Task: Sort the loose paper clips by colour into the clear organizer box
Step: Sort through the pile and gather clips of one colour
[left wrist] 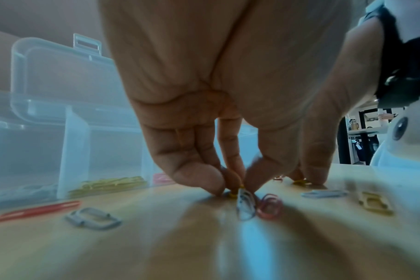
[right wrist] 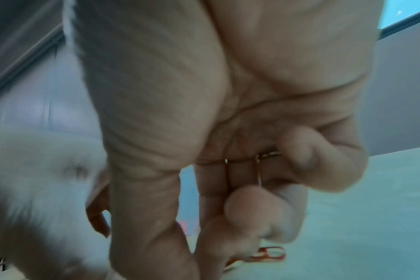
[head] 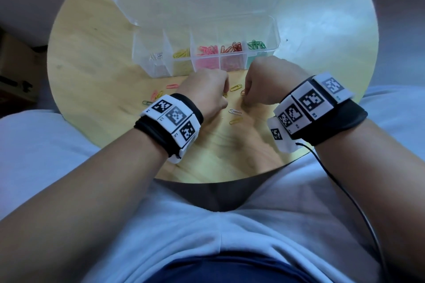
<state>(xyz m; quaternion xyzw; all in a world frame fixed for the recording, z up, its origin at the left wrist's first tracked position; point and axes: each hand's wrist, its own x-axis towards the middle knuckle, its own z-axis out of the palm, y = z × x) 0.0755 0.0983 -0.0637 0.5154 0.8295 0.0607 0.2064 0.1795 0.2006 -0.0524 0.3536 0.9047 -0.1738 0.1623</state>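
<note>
Both our hands work close together near the tabletop's (head: 92,29) front edge, just before the clear organizer box (head: 274,29), with bare wood open to either side. Our left hand (head: 207,91) pinches a yellow clip (left wrist: 234,194) against the wood; our right hand (head: 264,84) curls round a thin wire clip (right wrist: 258,170), its colour too blurred to tell. Loose paper clips (head: 235,111) lie around and partly under our fingers. Open-lidded, the box holds silver, yellow, pink, red and green clips in separate compartments.
</note>
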